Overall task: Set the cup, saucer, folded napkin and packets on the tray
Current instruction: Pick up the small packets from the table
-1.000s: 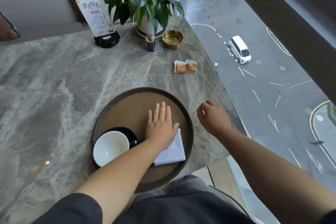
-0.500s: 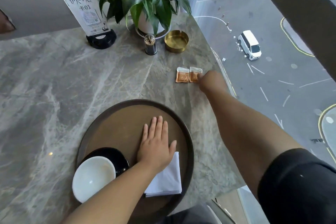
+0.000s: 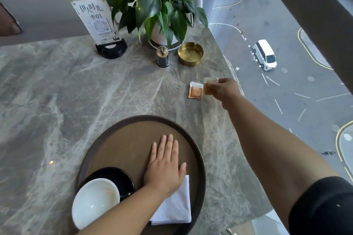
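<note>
There, packet (image 3: 208, 86) in right hand (image 3: 225, 90).

this looks like a café or lounge high up in a building. near the far edge of the grey marble surface (image 3: 80, 89) stand a table-number card with a qr code (image 3: 97, 19), a toothpick holder (image 3: 163, 57), a brass ashtray (image 3: 190, 54) and a potted plant (image 3: 162, 4). past the right edge, a full-height window (image 3: 286, 63) looks far down on a road with a white van (image 3: 265, 55).
</note>
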